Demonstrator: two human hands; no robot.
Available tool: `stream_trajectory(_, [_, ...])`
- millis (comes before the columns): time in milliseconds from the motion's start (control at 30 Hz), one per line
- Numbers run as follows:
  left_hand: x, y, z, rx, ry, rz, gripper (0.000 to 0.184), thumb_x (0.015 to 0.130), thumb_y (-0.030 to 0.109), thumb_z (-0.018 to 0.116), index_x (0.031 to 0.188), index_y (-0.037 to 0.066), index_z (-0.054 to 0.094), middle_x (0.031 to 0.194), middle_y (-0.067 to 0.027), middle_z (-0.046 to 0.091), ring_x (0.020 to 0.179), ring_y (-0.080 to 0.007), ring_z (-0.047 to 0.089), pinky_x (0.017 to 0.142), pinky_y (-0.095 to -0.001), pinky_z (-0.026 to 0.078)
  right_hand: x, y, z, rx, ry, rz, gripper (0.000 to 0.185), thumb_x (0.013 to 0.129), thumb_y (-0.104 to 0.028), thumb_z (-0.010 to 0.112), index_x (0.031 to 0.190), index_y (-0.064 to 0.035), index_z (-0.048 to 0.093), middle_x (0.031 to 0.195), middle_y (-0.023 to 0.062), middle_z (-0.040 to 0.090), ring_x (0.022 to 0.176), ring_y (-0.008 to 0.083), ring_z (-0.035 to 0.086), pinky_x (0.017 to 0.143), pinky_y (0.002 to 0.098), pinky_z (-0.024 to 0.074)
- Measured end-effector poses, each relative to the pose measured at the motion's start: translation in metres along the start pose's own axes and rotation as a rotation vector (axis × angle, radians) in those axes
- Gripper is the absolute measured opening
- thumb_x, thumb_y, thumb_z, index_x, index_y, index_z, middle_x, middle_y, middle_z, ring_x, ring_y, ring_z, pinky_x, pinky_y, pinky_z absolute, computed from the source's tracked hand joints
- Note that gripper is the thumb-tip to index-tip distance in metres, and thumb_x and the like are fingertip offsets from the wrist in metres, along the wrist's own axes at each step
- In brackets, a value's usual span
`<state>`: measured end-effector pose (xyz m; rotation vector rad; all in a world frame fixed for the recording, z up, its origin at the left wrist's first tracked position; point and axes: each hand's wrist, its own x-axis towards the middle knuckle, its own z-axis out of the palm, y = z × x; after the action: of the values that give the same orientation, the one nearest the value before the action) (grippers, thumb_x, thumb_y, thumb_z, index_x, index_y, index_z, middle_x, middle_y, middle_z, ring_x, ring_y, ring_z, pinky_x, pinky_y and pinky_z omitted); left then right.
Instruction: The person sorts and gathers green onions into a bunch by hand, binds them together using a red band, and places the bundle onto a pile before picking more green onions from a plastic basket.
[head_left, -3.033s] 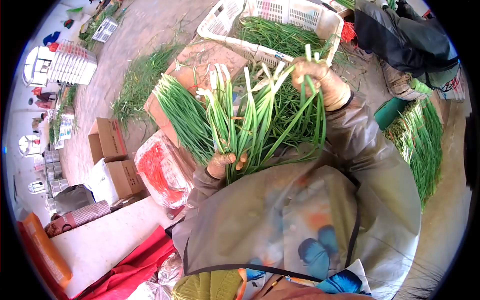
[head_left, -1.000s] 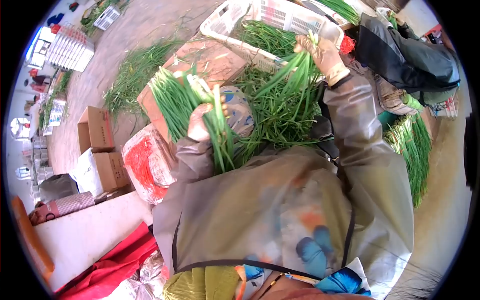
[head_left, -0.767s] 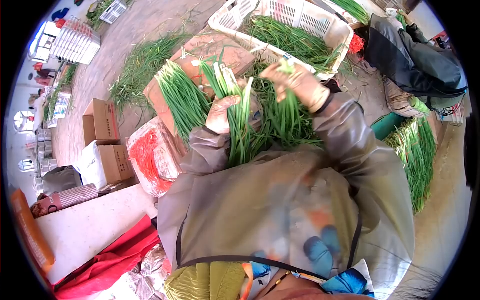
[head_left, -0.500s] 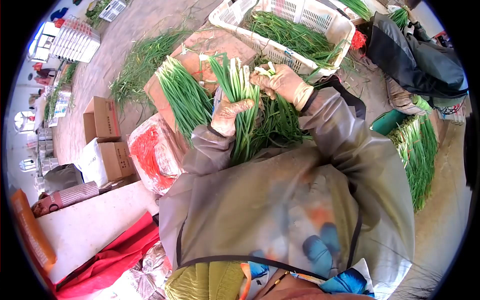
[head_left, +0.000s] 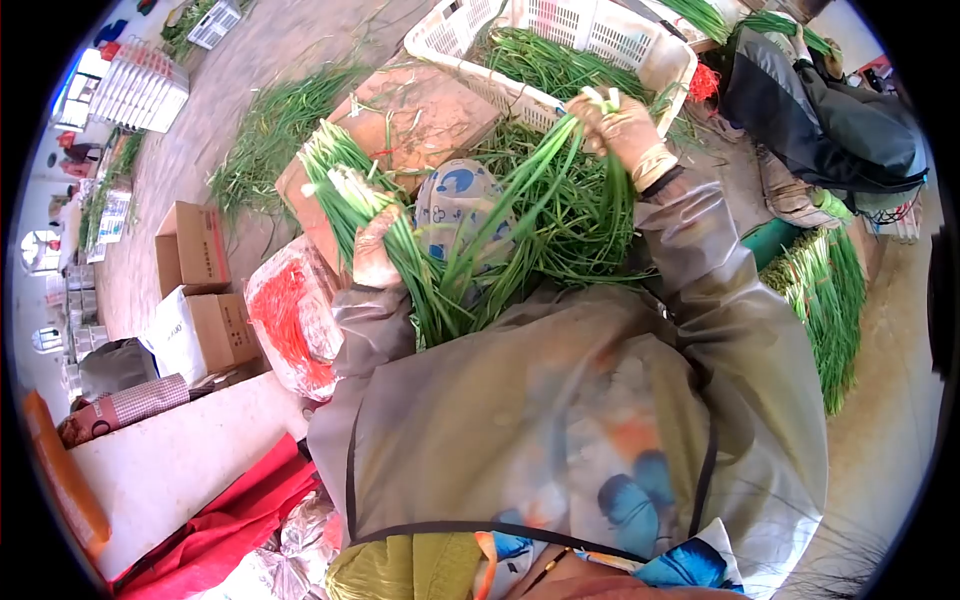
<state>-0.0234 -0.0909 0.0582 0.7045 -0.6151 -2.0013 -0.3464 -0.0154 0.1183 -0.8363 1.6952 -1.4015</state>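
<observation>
Clearly, we have our 2 hands well apart. Our left hand [head_left: 376, 255] is closed around a bunch of stalks [head_left: 412, 270]: the pale ends come out above the fingers, and the green leaves hang below it, towards our grey overall [head_left: 520, 430]. Our right hand [head_left: 628, 138] is farther from our body, and its fingers are bent tightly on a few long stalks [head_left: 548, 160] – their white ends show over the knuckles. The leaves of these stalks go down in a slant to the left hand's side; where they finish we cannot tell, because they mix with other leaves.

Between the hands we see a rounded cloth with blue pattern [head_left: 445, 200]. Below the right hand, nearer to us, lies a loose green heap [head_left: 590, 215]. Just beyond the left hand, a neat bundle [head_left: 325, 140] lies on a brown board [head_left: 420, 115], partly hidden by our held stalks. To the left of this hand, red strings [head_left: 285, 310] rest on a white package [head_left: 325, 300].

Beyond the right hand, 1 white basket [head_left: 625, 35] contains more greens – and to its right is a co-worker in dark clothing [head_left: 815, 120].
</observation>
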Motion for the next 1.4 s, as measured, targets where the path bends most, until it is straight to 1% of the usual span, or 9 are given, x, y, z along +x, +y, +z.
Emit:
stream_trajectory(200, [0.008,-0.041,0.051,0.303,-0.271,-0.140,0.029,0.074,0.001,0.063,0.102,0.001,0.055,0.088,-0.0073,0.062,0.073,-0.0167,0.061,0.064,-0.0283,0.050,-0.022,0.008,0.058,0.163,-0.606,-0.031,0.025,0.084,-0.021,0.062,0.104,-0.0057,0.060,0.066,-0.0009,0.054,0.050,0.0055,0.045,0.045,0.0197,0.0370])
stream_trajectory(533, [0.001,-0.050,0.057,0.294,-0.245,-0.112,0.027,0.070,-0.001,0.065,0.096,-0.001,0.056,0.085,-0.0108,0.064,0.072,-0.0179,0.061,0.069,-0.0281,0.049,-0.010,0.005,0.010,0.477,-0.304,0.092,0.028,0.077,-0.010,0.063,0.104,-0.0069,0.060,0.068,0.0010,0.057,0.044,0.0039,0.041,0.038,0.0178,0.0333])
stream_trajectory(700, [0.003,-0.049,0.059,0.288,-0.215,-0.157,0.029,0.070,-0.001,0.066,0.097,0.000,0.056,0.085,-0.0107,0.064,0.073,-0.0180,0.061,0.069,-0.0280,0.049,-0.006,0.030,0.021,-0.477,0.015,-0.197,0.036,0.075,-0.026,0.072,0.101,-0.0057,0.057,0.077,0.0056,0.062,0.067,0.0160,0.057,0.064,0.0266,0.0478])
stream_trajectory(733, [0.004,-0.052,0.061,0.290,-0.236,-0.127,0.030,0.070,-0.002,0.066,0.099,0.000,0.056,0.085,-0.0101,0.064,0.073,-0.0177,0.061,0.069,-0.0280,0.049,-0.014,0.032,0.036,-0.245,-0.087,-0.366,0.038,0.074,-0.028,0.072,0.100,-0.0043,0.057,0.076,0.0047,0.062,0.066,0.0139,0.055,0.062,0.0267,0.0467])
stream_trajectory(800, [0.005,-0.056,0.062,0.314,-0.287,-0.103,0.034,0.070,-0.003,0.065,0.102,0.002,0.056,0.088,-0.0085,0.063,0.073,-0.0169,0.061,0.069,-0.0284,0.049,-0.029,0.015,0.055,-0.102,-0.326,0.197,0.036,0.074,-0.027,0.072,0.097,-0.0027,0.059,0.076,0.0040,0.062,0.064,0.0127,0.053,0.060,0.0268,0.0458])
stream_trajectory(867, [0.004,-0.062,0.065,0.281,-0.230,-0.029,0.032,0.070,-0.004,0.066,0.101,0.001,0.056,0.088,-0.0076,0.063,0.073,-0.0167,0.060,0.069,-0.0281,0.049,-0.035,0.024,0.070,0.094,-0.345,-0.069,0.034,0.075,-0.026,0.071,0.096,-0.0015,0.060,0.075,0.0025,0.061,0.059,0.0121,0.051,0.057,0.0268,0.0448])
stream_trajectory(1200, [-0.003,-0.046,0.059,0.317,-0.171,-0.052,0.022,0.073,-0.002,0.064,0.094,-0.003,0.059,0.082,-0.0095,0.064,0.071,-0.0175,0.061,0.068,-0.0256,0.048,-0.011,0.043,0.041,-0.834,-0.066,-0.412,0.028,0.078,-0.025,0.064,0.097,-0.0047,0.059,0.075,0.0078,0.063,0.068,0.0198,0.060,0.060,0.0285,0.0478])
stream_trajectory(1267, [0.002,-0.043,0.052,0.279,-0.183,-0.128,0.020,0.074,0.000,0.065,0.093,-0.003,0.059,0.082,-0.0097,0.064,0.072,-0.0169,0.061,0.068,-0.0252,0.048,0.019,0.061,0.015,0.282,-0.212,-0.078,0.018,0.080,-0.019,0.060,0.094,-0.0062,0.061,0.074,0.0027,0.063,0.062,0.0130,0.057,0.052,0.0235,0.0443])
stream_trajectory(1400, [0.012,-0.054,0.045,0.278,-0.183,-0.149,0.031,0.076,0.001,0.063,0.106,0.000,0.054,0.090,-0.0085,0.063,0.077,-0.0164,0.059,0.069,-0.0262,0.048,-0.014,-0.008,0.008,0.025,-0.302,0.020,0.017,0.080,-0.020,0.065,0.091,-0.0074,0.064,0.071,-0.0017,0.060,0.051,0.0063,0.047,0.044,0.0180,0.0347])
